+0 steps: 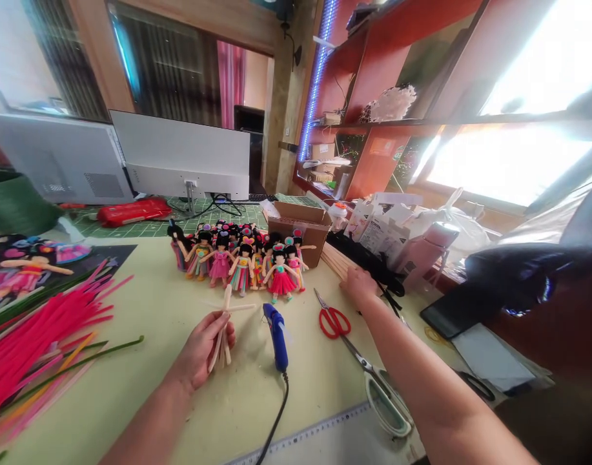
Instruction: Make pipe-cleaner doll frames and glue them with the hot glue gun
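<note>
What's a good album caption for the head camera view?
Before clustered dolls, left hand holds crossed cream strips; right hand at a strip bundle.

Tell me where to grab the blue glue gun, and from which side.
Likely the glue gun's handle, from the near right: it extends toward the camera, with the cord leaving its near end, and the left hand holding pale stems sits on the other side.

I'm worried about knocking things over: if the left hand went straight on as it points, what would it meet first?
Beyond its held pale stems, probably the dolls, though depth is unclear.
</note>
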`<state>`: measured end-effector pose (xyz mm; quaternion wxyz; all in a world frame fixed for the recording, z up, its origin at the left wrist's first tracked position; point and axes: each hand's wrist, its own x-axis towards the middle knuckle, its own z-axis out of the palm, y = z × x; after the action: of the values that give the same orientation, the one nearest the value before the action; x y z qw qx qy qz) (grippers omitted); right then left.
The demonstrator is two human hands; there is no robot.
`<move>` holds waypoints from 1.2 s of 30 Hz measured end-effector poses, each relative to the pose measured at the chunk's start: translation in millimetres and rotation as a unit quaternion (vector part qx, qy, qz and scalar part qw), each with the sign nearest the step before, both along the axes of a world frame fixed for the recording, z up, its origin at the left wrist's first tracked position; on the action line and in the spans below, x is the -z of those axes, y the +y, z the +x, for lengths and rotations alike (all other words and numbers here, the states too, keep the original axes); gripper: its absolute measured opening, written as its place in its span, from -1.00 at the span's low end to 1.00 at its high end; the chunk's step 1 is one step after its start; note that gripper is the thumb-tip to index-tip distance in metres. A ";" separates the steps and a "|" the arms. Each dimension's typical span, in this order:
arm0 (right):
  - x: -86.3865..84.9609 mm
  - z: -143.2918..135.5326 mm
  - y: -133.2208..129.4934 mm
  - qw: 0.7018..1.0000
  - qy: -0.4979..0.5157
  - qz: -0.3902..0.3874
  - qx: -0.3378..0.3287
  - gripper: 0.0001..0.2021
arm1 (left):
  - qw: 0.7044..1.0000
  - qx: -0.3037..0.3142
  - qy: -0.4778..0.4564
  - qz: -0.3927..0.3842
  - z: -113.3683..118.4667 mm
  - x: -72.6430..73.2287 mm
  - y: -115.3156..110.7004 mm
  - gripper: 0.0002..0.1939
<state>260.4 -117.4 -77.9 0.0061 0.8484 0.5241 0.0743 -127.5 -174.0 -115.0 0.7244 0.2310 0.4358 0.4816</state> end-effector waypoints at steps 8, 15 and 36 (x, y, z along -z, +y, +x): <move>10.8 12.6 14.2 0.999 -0.053 -0.013 0.006 -0.70 | 1.000 0.005 -0.008 -0.009 0.9 -2.2 1.0 -0.96; 4.7 12.3 19.2 0.996 -0.083 0.008 0.009 -0.72 | 1.000 0.008 -0.009 -0.004 -1.2 0.9 0.4 -0.93; -7.5 12.8 42.1 0.999 0.003 -0.045 0.000 -0.70 | 1.000 0.023 0.004 0.003 -2.0 2.4 1.0 -0.82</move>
<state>273.2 -75.3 -70.4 0.0433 0.8475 0.5268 0.0483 -129.5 -173.1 -117.4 0.7327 0.2447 0.4321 0.4654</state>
